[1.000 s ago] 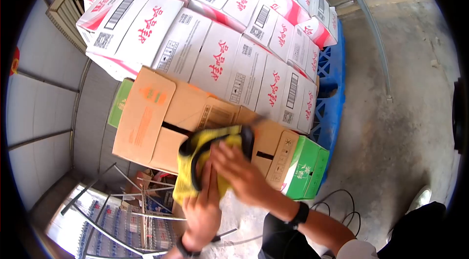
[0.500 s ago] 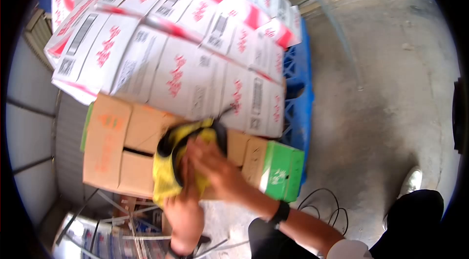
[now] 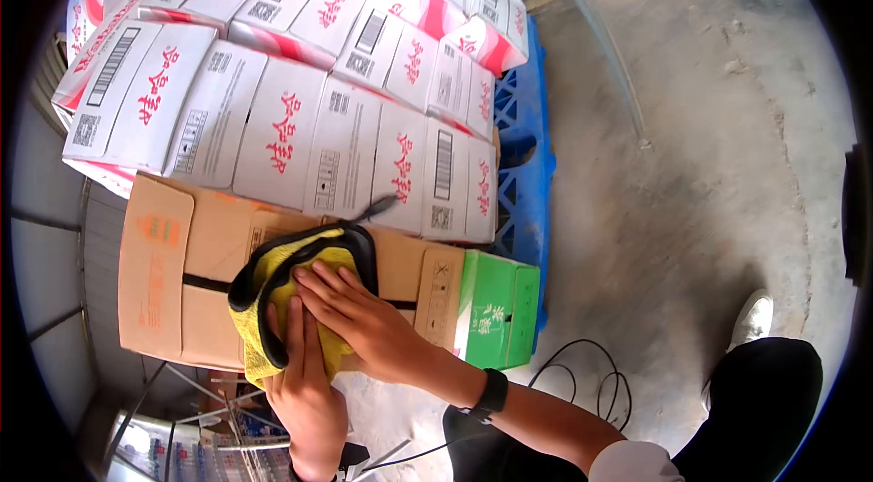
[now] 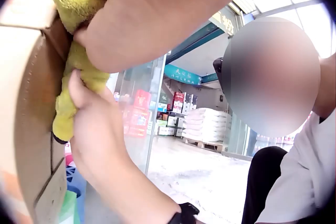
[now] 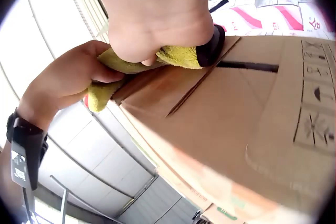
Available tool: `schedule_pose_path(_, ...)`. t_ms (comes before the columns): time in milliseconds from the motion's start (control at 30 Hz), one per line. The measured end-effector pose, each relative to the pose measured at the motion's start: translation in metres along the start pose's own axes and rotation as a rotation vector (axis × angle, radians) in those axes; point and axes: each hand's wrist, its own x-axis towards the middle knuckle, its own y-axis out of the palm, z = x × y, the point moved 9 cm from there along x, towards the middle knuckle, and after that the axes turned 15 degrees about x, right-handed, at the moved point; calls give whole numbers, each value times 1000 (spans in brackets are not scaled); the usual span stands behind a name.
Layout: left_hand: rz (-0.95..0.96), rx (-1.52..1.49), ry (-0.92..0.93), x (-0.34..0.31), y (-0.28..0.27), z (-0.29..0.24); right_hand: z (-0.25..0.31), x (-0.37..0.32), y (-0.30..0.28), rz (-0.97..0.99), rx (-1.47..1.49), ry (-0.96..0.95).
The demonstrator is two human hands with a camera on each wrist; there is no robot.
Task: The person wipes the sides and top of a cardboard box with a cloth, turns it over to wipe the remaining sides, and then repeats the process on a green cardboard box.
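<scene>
A yellow cloth with black edging [image 3: 264,273] lies bunched and folded on a brown cardboard box [image 3: 155,273], partly draped over its near edge. My right hand [image 3: 364,323] rests on the middle of the cloth, its fingers straight and slanting up to the left. Beside it, my left hand [image 3: 309,405] touches the cloth's near part with extended fingers pointing away from me. In the right wrist view, the left thumb lies against the yellow cloth [image 5: 97,98] at the box edge. A dark strap end [image 3: 377,207] sticks out past the cloth's far side.
White and pink cartons [image 3: 282,136] are stacked behind the brown box, on a blue pallet [image 3: 527,209]. A green box [image 3: 500,309] adjoins the right end. Black cable [image 3: 591,346] loops on the floor. Metal bars [image 3: 209,409] stand at lower left.
The head view has swung, so the boxes, cloth and hands sit further left in it. Both hands have stayed on the cloth, fingers extended.
</scene>
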Motion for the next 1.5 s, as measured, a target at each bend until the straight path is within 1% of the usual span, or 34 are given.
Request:
schedule_pose_path(67, 67, -37, -12, -21, 1, 5, 3, -19, 16, 21, 12, 44)
schedule_pose_path(100, 104, 9, -11, -31, -2, 5, 7, -28, 24, 18, 49, 40)
schedule_pose_path(133, 102, 36, -20, -42, -2, 8, 9, -32, 31, 16, 48, 38)
schedule_pose_path(200, 119, -69, -48, -45, -4, 12, 12, -30, 38, 13, 37, 23)
schedule_pose_path(267, 44, -52, -29, -31, 2, 11, 4, -15, 22, 24, -5, -89)
schedule_pose_path(333, 6, -35, 0, 0, 3, 4, -4, 6, -1, 21, 5, -129)
schedule_pose_path(367, 20, -100, -41, 14, 8, 1, -9, 16, -15, 7, -28, -98)
schedule_pose_path(400, -11, -89, -19, 26, 12, -5, -13, 24, -26, -4, -64, -68)
schedule_pose_path(433, -42, -78, 2, 38, 17, -10, -22, 24, -33, -53, -39, -62)
schedule_pose_path(467, -113, 10, 89, 42, 17, -18, -27, 20, -39, -65, -49, -31)
schedule_pose_path(533, -23, -66, 70, 30, 26, -26, -35, -2, -37, -111, -13, 74)
schedule_pose_path(600, 232, -196, -13, -8, 42, -20, -28, -36, -17, -103, -51, 119)
schedule_pose_path(667, 173, -44, 109, -40, 18, -18, -22, -71, 26, -17, -151, 141)
schedule_pose_path(733, 215, -168, -26, -58, 7, 4, 6, -65, 43, 31, -40, 87)
schedule_pose_path(767, 203, -192, -22, -50, -5, 8, 13, -52, 36, 5, 13, 80)
schedule_pose_path(800, 218, -118, -28, -43, -4, 10, 9, -42, 25, -41, 8, 14)
schedule_pose_path(867, 115, -31, 3, -13, 2, -3, -4, -22, -2, 5, -60, -62)
schedule_pose_path(900, 101, -22, -15, 2, 9, -11, -10, -12, -16, -17, -53, -52)
schedule_pose_path(933, 40, 1, 20, 14, 16, -19, -16, -5, -28, -33, -48, -39)
schedule_pose_path(967, 15, -19, 28, 22, 23, -25, -24, -3, -34, -4, -149, -18)
schedule_pose_path(1000, -11, -43, 38, 25, 26, -31, -26, -6, -35, -11, -134, 14)
schedule_pose_path(1033, 81, -142, -36, 21, 34, -30, -28, -10, -35, -20, -124, 48)
schedule_pose_path(1100, 74, -131, -1, 3, 37, -25, -24, -22, -29, -31, -96, 107)
schedule_pose_path(1133, 68, -123, 19, -6, 38, -22, -23, -33, -21, -66, -67, 81)
schedule_pose_path(1167, 41, -125, 37, -9, 26, -23, -19, -39, -15, -46, -68, 103)
schedule_pose_path(1267, 65, -130, 66, -23, 23, -17, -14, -45, -6, 7, -109, 147)
schedule_pose_path(1333, 4, -24, 98, -16, 18, -19, -9, -42, -9, 15, -111, 166)
schedule_pose_path(1367, -24, 26, 112, -15, 16, -22, -8, -39, -12, 29, -157, 160)
schedule_pose_path(1500, -56, -15, 95, -13, 24, -22, -14, -38, -17, 14, -137, 128)
